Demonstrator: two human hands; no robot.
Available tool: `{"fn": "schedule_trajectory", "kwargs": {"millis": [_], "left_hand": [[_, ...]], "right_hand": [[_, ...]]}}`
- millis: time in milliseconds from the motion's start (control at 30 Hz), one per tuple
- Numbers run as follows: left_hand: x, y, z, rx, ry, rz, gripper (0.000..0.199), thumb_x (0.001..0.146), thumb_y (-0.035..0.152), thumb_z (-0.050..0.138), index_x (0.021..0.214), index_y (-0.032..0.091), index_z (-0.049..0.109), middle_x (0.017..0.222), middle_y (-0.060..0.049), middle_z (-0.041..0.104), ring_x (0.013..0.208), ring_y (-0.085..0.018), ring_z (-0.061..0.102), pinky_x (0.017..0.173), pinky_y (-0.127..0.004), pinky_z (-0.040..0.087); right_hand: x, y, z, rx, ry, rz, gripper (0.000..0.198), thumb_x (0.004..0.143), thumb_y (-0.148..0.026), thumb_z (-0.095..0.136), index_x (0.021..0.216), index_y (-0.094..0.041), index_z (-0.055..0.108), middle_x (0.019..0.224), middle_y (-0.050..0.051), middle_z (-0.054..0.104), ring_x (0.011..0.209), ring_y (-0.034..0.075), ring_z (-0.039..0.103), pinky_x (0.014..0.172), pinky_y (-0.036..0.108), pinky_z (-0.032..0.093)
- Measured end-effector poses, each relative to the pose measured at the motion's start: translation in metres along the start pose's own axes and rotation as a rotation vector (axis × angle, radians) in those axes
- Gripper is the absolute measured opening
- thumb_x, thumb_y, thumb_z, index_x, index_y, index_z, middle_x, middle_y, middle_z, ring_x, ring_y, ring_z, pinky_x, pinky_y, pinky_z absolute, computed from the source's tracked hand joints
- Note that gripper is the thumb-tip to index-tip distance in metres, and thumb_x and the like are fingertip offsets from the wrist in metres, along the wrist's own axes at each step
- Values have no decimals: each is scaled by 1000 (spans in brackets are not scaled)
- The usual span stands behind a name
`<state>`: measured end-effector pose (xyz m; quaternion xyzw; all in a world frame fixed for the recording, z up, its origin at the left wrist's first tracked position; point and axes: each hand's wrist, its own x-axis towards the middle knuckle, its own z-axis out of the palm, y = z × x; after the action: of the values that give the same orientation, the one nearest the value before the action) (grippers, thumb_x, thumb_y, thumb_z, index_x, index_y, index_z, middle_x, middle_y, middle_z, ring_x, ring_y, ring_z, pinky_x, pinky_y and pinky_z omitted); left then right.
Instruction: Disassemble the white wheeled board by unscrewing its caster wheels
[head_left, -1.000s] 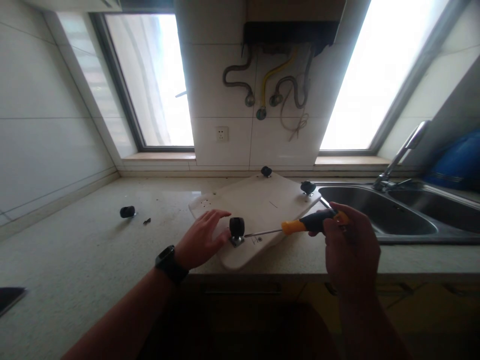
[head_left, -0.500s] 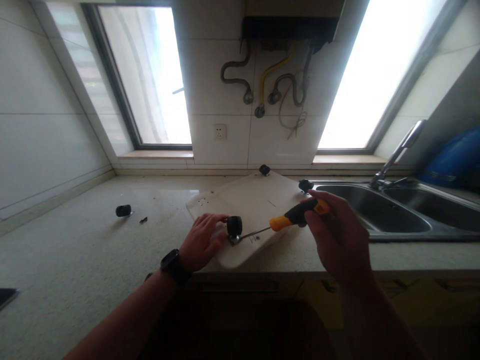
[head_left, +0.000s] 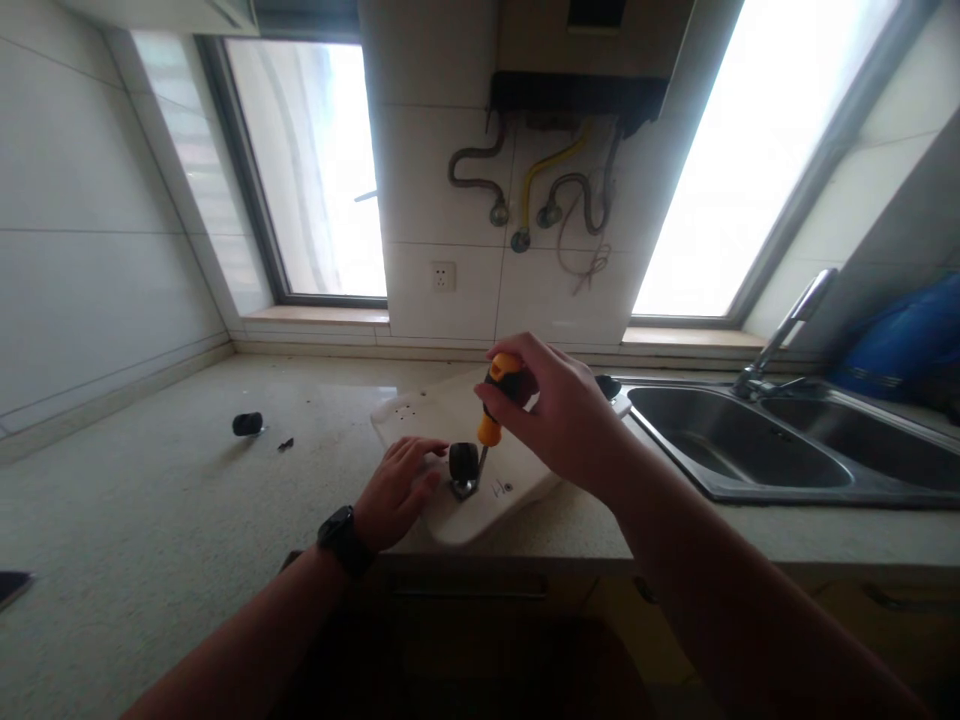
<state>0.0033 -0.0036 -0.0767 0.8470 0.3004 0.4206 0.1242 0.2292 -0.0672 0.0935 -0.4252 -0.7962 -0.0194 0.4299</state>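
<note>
My right hand (head_left: 564, 408) is closed round the yellow-and-black handle of a screwdriver (head_left: 490, 430), which stands nearly upright. Its shaft runs down to the metal base plate of a black caster wheel (head_left: 463, 463); the very tip is hard to make out. That caster sits near the front corner of a white panel (head_left: 459, 525) lying on the counter. Beside the caster, my left hand (head_left: 396, 492) rests on the panel edge with fingers stretched out, the fingertips close to the wheel. A further caster (head_left: 608, 386) shows at the panel's right corner, partly behind my right hand.
On the counter (head_left: 187, 500) to the left lie a loose caster (head_left: 247, 424) and a small dark piece (head_left: 286, 444). A double steel sink (head_left: 742, 430) with a tap (head_left: 784, 335) is at the right. A wall socket (head_left: 443, 277) and pipes (head_left: 529, 185) are behind.
My right hand has moved left and up over the panel, and the screwdriver has swung from a low slant to nearly upright. My left hand has barely moved. The view has tilted slightly up.
</note>
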Motion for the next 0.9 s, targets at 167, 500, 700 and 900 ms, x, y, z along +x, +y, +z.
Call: {"fn": "schedule_trajectory", "kwargs": {"millis": [167, 500, 700, 900], "left_hand": [[2, 7, -2, 4, -14, -8, 44, 99, 25, 50, 142, 27, 49, 134, -10, 62, 124, -28, 56, 104, -51, 45], [5, 9, -2, 3, 59, -25, 22, 92, 15, 56, 112, 23, 60, 107, -7, 65, 103, -24, 60, 92, -44, 50], [6, 12, -3, 11, 70, -6, 19, 92, 14, 56, 108, 22, 58, 104, -6, 64, 101, -23, 58, 90, -42, 49], [6, 11, -3, 6, 66, -11, 20, 91, 13, 56, 109, 21, 58, 104, -5, 64, 101, -23, 58, 90, -41, 48]], "right_hand": [[10, 1, 5, -130, 30, -4, 33, 84, -43, 74, 88, -22, 49, 78, -2, 60, 66, 12, 51, 62, 27, 37], [8, 3, 9, -103, 103, 189, 51, 76, -58, 77, 82, -25, 38, 68, -5, 55, 57, 12, 46, 55, 29, 33], [10, -3, 17, -115, 198, 305, 49, 76, -54, 75, 79, -26, 35, 68, -4, 53, 58, 12, 47, 56, 29, 34], [12, -8, 21, -148, 181, 363, 45, 80, -54, 71, 79, -26, 36, 66, -4, 53, 57, 12, 45, 55, 29, 32]]}}
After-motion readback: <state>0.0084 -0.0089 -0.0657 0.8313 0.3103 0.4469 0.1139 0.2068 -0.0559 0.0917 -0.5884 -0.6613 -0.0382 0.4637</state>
